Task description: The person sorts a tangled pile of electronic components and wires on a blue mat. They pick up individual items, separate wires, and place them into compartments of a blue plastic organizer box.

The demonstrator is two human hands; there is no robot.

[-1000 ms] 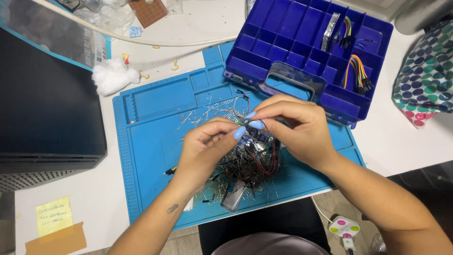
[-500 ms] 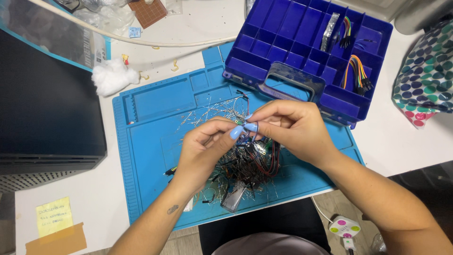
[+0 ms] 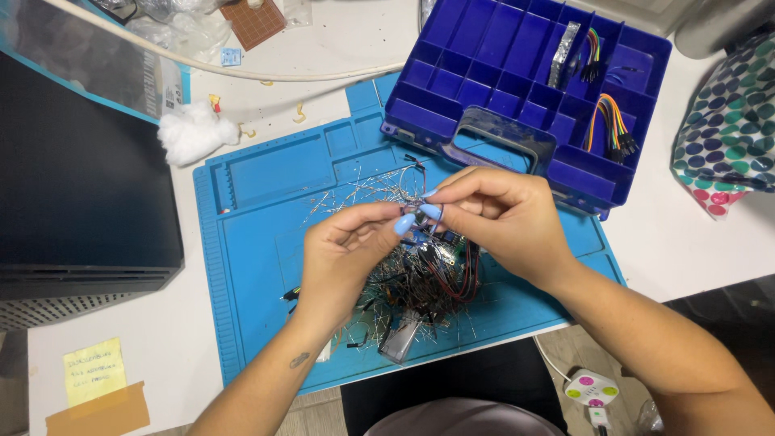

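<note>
**Two hands pinching a small part over a wire tangle**

White worktop (image 3: 323, 48) carries a ribbed blue silicone mat (image 3: 258, 242). Far left: black box (image 3: 81, 178), matte, flat-faced; beside it a fluffy white cotton tuft (image 3: 190, 133). Mid-mat: left hand (image 3: 343, 262), fingertips pinched on a small component (image 3: 413, 211), too small to identify. Beneath, a bristly tangle of red, black and bare metal wires (image 3: 428, 278). Right hand (image 3: 504, 222) pinches the same component from the opposite side. Upper right: glossy dark-blue compartment case (image 3: 500, 56) holding ribbon jumper wires (image 3: 613, 121).
</note>
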